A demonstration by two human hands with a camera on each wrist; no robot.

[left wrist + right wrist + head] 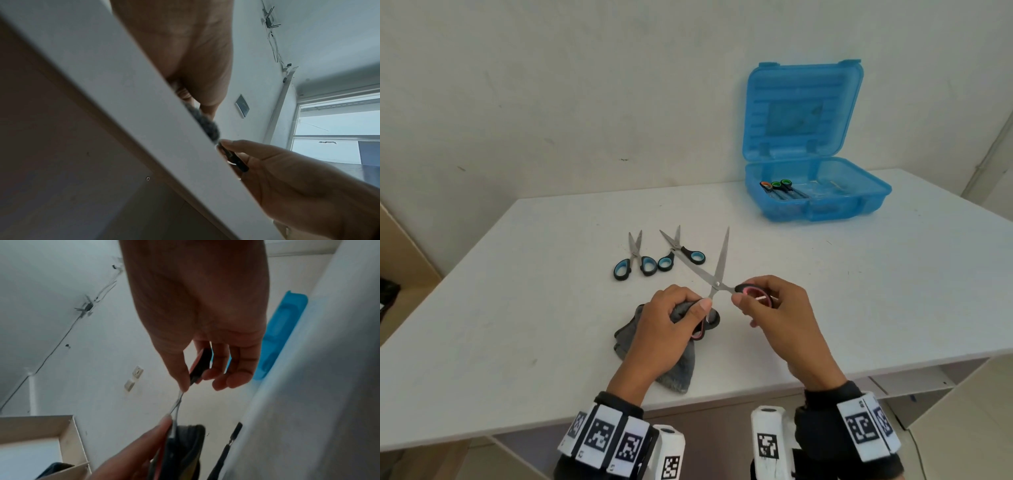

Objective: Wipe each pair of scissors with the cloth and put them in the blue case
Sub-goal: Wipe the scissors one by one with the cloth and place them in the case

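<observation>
Fingers [739, 301] of the right hand [780, 318] pinch one pink-lined handle of the open scissors [717, 274]. Left hand [667, 329] clamps the grey cloth [678, 370], apparently round the other handle, above the desk [517, 308]. Two blue-handled scissors [654, 257] lie beyond; further right, the open blue case [815, 205] holds more.

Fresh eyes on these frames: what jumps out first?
The pink-handled scissors, spread wide open at table centre, one handle in the right hand, the other in the left hand with the grey cloth. Next, the open blue case at back right, scissors already inside.
</observation>
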